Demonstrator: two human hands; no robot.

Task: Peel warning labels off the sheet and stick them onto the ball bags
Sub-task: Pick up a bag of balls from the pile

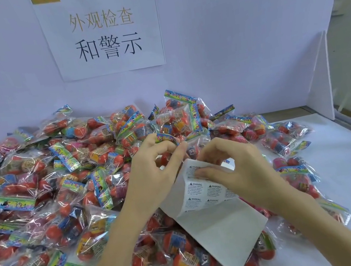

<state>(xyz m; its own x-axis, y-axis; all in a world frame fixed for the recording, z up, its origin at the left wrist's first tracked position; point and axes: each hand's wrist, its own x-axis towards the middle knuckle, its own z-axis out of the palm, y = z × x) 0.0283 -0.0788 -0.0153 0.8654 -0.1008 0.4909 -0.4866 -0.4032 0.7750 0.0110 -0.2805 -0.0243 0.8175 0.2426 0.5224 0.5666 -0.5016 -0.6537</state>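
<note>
While the left hand [153,171] grips the label sheet [205,199], the right hand [233,169] seemingly pinches a label.

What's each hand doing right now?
Left hand: pinches the label sheet at its top edge.
Right hand: fingertips pinch a warning label on it.

Bags heaped on table, sheet above them

The label sheet [205,199] lies over the ball bags [66,173] between both hands; a paper sign [105,29] hangs behind.

Left hand [153,173] fingers curled; right hand [233,169] thumb, forefinger pinching.
</note>
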